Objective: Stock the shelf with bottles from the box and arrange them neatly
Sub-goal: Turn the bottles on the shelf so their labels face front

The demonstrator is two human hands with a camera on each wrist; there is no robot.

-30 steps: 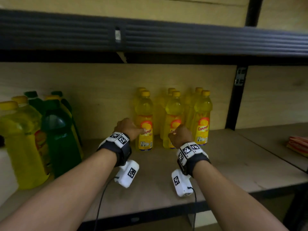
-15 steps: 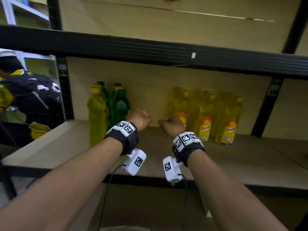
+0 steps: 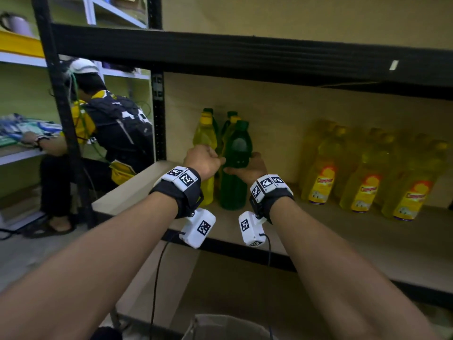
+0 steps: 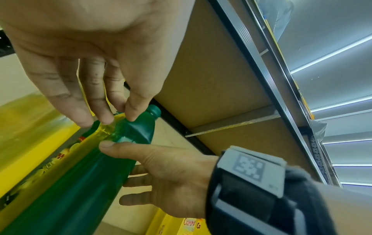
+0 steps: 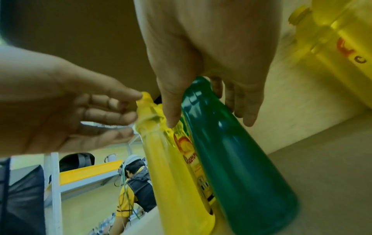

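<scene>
On the wooden shelf (image 3: 318, 231) a dark green bottle (image 3: 232, 190) stands at the front of a small left-hand cluster, beside a tall yellow bottle (image 3: 204, 136). My right hand (image 3: 247, 168) grips the green bottle (image 5: 231, 159) at its shoulder, thumb on one side and fingers on the other (image 4: 161, 171). My left hand (image 3: 204, 160) is at the yellow bottle (image 5: 171, 174). Its loosely curled fingertips (image 4: 104, 117) touch the yellow neck and cap without closing round them. Further green and yellow bottles stand behind, mostly hidden.
A row of yellow labelled bottles (image 3: 362, 182) stands further right on the shelf. A black beam (image 3: 245, 52) runs close overhead and a black upright (image 3: 158, 114) bounds the shelf's left end. Another person (image 3: 115, 128) crouches beyond it. A pale container rim (image 3: 228, 327) shows below.
Both hands moved left from the labelled yellow bottles to the green-and-yellow cluster, and the view swung with them. My right hand took hold of the green bottle.
</scene>
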